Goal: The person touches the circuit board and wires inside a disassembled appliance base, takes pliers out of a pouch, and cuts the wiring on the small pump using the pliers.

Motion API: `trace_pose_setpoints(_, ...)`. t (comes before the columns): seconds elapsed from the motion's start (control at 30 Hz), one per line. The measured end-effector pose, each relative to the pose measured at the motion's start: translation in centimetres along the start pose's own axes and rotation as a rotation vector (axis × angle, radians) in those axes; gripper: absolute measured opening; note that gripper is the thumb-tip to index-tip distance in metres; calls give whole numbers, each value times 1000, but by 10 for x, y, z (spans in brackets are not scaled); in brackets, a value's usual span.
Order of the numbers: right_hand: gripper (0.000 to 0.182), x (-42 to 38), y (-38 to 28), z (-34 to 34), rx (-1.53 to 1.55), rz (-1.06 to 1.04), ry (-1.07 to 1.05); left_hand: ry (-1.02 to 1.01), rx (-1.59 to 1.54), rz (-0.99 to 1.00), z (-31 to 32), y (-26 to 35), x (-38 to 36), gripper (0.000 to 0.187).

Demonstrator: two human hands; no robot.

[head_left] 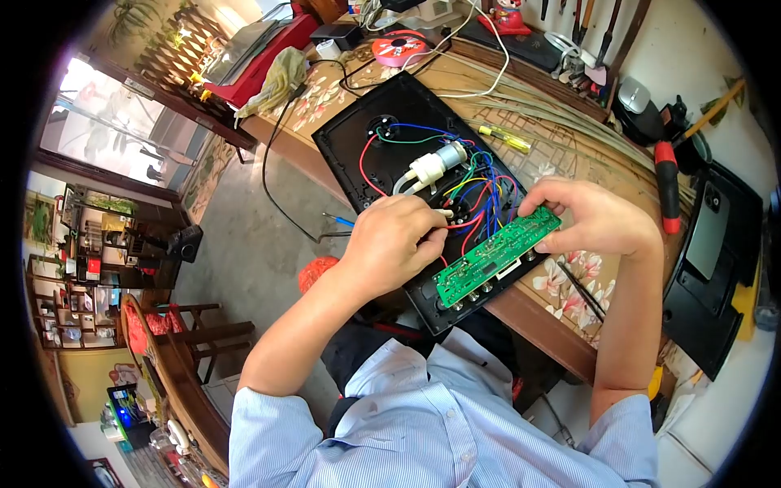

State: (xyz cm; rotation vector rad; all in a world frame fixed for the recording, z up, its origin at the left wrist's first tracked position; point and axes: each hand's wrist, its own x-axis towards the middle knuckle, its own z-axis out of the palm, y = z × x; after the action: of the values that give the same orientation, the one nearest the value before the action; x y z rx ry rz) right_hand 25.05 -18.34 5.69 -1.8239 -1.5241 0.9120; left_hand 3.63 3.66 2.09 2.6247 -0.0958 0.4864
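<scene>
A black plastic panel (346,124) lies at an angle over the table's edge, its inner side up. On it sits a small white and silver pump (439,163) with pale tubing, amid red, blue, green and yellow wires (490,191). My right hand (598,218) grips the upper right end of a green circuit board (496,256), thumb along its lower edge. The board is tilted over the panel's near end. My left hand (397,244) rests over the panel's left part, fingers closed near a whitish fitting and red wires; what they pinch is hidden.
A yellow screwdriver (506,138) lies beyond the panel, near long thin rods. Tweezers (582,291) lie right of the board. A phone (705,232) rests on a black panel at right, beside a red-black tool (667,187). A pink tape reel (400,49) stands at the back.
</scene>
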Motion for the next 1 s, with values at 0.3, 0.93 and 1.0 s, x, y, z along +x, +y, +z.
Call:
trace_pose_setpoints(0.3,42,2,-16,-3,58,142,-23,52,-52,-114,-3,-3,-5,10)
trace_pose_setpoints(0.93,42,-1,-9,2,-53,86,27,132,12,-84,2,-1,-14,10)
trace_pose_setpoints(1.0,42,-1,-10,2,-50,86,29,138,27,-78,3,0,-14,10)
